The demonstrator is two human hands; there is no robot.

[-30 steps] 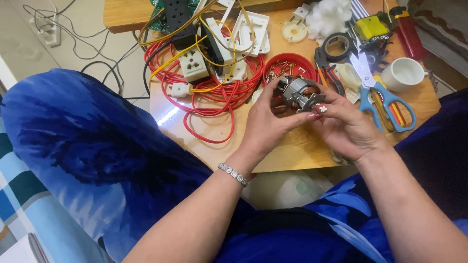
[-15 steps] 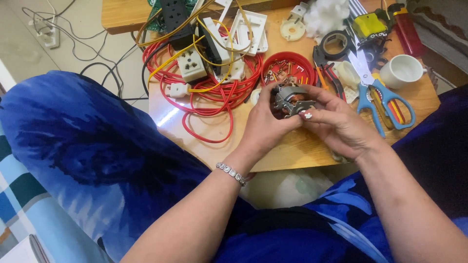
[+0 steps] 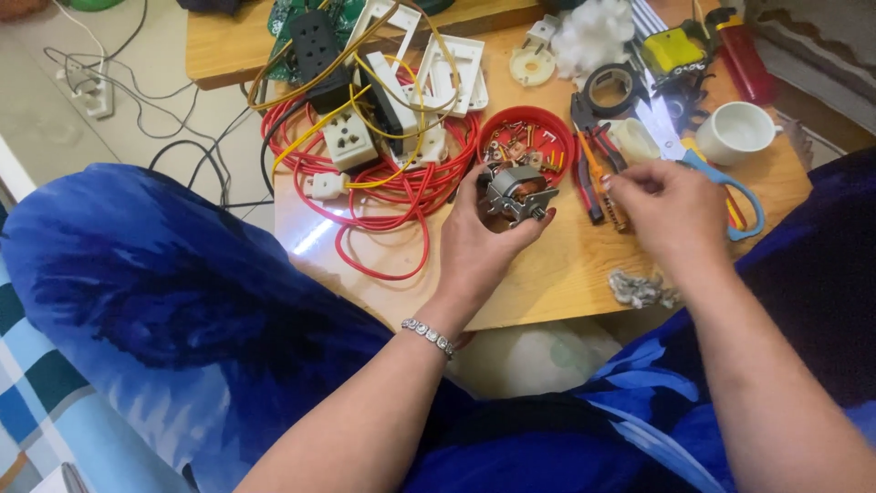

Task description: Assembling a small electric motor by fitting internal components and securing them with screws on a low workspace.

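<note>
Gripping a small electric motor (image 3: 516,194) above the table (image 3: 547,274), the left hand (image 3: 484,246) had its fingers clamped around the metal body. The right hand (image 3: 671,215) was off the motor, fingers curled with nothing in them, over the blue-handled scissors (image 3: 721,178) and just beside the pliers (image 3: 591,164). A red bowl of screws (image 3: 527,139) sat just beyond the left hand.

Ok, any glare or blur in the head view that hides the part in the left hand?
Head view: a bright glare streak on the table left of the red cable; the small motor in the left hand is sharp and evenly lit; the right hand is slightly blurred at the fingertips.
</note>
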